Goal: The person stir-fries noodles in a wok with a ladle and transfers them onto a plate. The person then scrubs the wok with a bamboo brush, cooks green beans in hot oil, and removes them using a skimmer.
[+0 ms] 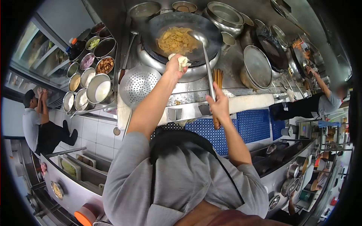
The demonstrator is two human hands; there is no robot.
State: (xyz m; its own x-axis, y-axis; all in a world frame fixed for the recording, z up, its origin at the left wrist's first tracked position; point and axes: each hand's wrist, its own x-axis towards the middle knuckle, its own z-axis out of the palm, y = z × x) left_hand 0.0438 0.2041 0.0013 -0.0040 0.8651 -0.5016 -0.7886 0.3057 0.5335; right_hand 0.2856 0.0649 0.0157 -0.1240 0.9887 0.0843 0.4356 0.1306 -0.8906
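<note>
Looking down through the head camera, I have the right hand (219, 104) nearest, fingers wrapped round the lower part of the long-handled ladle (209, 71), just above its wooden end. Farther out, the left hand (173, 69) grips a folded pale cloth (183, 64) at the near rim of the wok (211, 37). Beyond the cloth, the noodles (175, 39) lie inside the wok, and the ladle's bowl rests at their right edge.

To work this well, I would want the cloth between palm and hot rim, the left wrist firm so the wok sits steady, and the right grip loose enough to roll the handle. I'd slide the bowl low under the noodles and lift them over, since pressing down would probably break strands; steam could catch the left forearm, so a short reach seems wise.

Counting outward: one ladle in hand, one cloth in the left grip, one perforated strainer (137, 86) beside the left forearm, one bamboo brush (218, 77) right of the ladle, and one wok holding noodles. Off to the left I count at least ten metal tubs (98, 88). Farthest, two other people show clearly, one at left (32, 122), one at right (328, 103).
</note>
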